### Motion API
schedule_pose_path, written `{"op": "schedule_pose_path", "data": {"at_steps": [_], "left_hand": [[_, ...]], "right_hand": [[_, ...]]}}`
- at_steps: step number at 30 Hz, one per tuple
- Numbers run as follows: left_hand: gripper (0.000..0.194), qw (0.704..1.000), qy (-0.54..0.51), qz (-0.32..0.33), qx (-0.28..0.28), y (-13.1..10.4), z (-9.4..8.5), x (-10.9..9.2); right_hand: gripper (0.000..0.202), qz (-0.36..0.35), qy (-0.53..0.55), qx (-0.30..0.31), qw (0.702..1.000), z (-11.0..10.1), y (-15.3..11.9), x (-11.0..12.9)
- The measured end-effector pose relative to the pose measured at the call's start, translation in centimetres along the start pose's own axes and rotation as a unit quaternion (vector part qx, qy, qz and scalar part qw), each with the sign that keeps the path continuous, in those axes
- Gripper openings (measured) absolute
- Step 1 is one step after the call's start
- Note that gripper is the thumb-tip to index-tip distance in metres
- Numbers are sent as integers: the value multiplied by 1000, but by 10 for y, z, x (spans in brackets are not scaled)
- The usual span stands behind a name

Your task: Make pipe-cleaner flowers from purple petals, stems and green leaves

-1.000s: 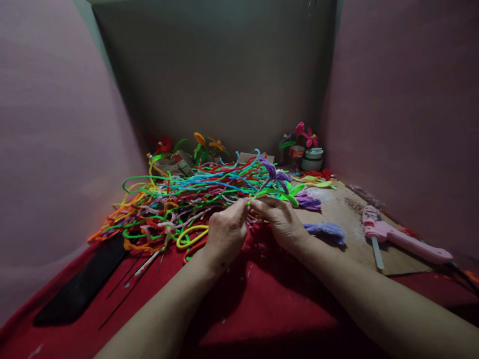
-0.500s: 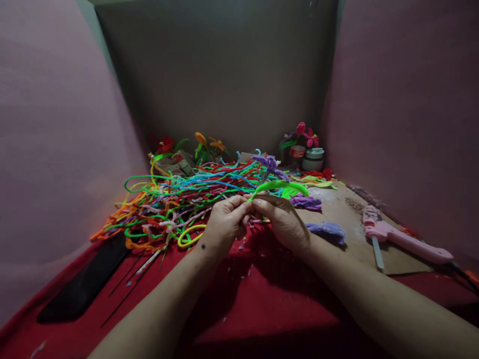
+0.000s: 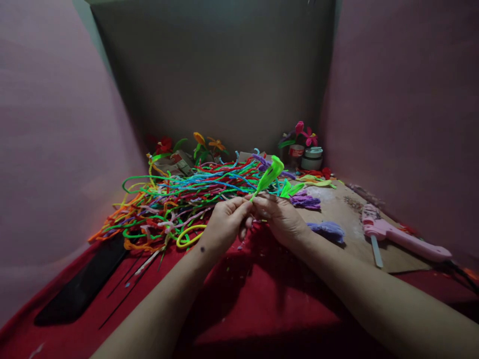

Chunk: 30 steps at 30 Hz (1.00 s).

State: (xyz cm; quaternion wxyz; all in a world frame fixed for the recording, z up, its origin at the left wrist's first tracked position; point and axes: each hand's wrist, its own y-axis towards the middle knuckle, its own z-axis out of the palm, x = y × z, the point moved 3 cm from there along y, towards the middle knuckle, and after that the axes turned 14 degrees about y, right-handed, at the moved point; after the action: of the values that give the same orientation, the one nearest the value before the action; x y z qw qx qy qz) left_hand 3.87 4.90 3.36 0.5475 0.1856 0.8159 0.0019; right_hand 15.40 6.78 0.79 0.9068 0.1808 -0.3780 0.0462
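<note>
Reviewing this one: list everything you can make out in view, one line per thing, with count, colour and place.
Leaf-shaped piece: 1, bright green, raised at both hands' fingertips
Fuzzy wires: too many to count, mixed colours, heaped beyond the hands
Loop: 1, yellow, heap's near edge
Fuzzy bundles: 2, purple and blue-violet, right
Board: 1, tan, right
Glue gun: 1, pink, on the board
Lidded jar: 1, pale, back right
Fuzzy flowers: several, red, orange, pink, purple, mostly along the back
Slab: 1, black, left
Thin sticks: at least 2, dark, beside the slab
Cloth: 1, red, foreground
Walls: 3, pinkish sides, grey back
Left hand: 1, bare, centre
Right hand: 1, bare, centre
</note>
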Motion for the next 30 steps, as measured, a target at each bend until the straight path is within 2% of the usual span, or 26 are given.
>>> {"op": "schedule_pose_path", "data": {"at_steps": [1, 3, 5, 7, 10, 14, 17, 22, 25, 28, 30], "left_hand": [[17, 994, 90, 36, -54, -1, -1, -1], [9, 960, 222, 98, -137, -4, -2, -3], [10, 950, 246, 109, -161, -4, -2, -2], [16, 973, 183, 62, -130, -1, -3, 0], [19, 998, 28, -13, -52, 2, -2, 1], [19, 988, -147, -44, 21, 2, 0, 0], [16, 969, -229, -56, 68, 2, 3, 3], [12, 945, -295, -65, 125, 2, 1, 6], [12, 935, -308, -76, 160, 2, -1, 6], [14, 946, -271, -74, 162, 3, -2, 4], [18, 972, -183, -59, 133, 3, -1, 3]], "right_hand": [[15, -11, -13, -6, 1000, 0, 0, 0], [17, -28, -41, -23, 999, 1, 0, 0], [19, -33, -70, -35, 996, 2, 0, 1], [21, -29, -98, -33, 994, 3, -1, 3], [25, -28, -118, -9, 993, 7, -3, 7], [21, -41, -116, 14, 992, 11, -4, 13], [17, -34, -91, 23, 995, 10, -4, 12], [14, 15, -24, 51, 998, 8, -3, 8], [14, 17, -26, 60, 998, 8, -3, 9], [14, -2, -39, 32, 999, 5, -2, 8], [15, -11, -50, 18, 999, 2, 0, 6]]}}
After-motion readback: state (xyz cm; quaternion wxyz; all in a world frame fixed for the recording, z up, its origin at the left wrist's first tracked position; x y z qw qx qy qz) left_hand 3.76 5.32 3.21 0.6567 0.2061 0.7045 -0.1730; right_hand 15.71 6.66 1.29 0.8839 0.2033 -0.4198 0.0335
